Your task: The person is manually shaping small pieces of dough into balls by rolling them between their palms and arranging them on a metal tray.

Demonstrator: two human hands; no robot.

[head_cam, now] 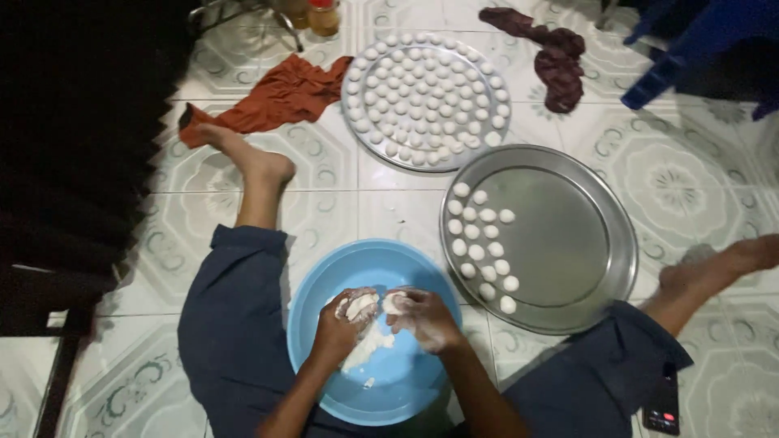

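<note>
Both our hands, left hand (341,324) and right hand (423,318), pinch white dough (367,345) over blue basin (320,300); far tray (349,97) full of dough balls (422,93), near tray (568,235) only left edge filled (483,243); capped jars (323,16) at floor's top edge, labels unreadable

I see a smooth, glossy blue plastic basin (324,324) holding soft, matt white dough (367,345). Beside it, two brushed metal trays (584,243) (357,122) carry matt dough balls (487,243). The floor (690,178) is glazed patterned tile, shiny. Crumpled rust-coloured cloth (280,97) and dark maroon cloth (556,65) look matt.
</note>
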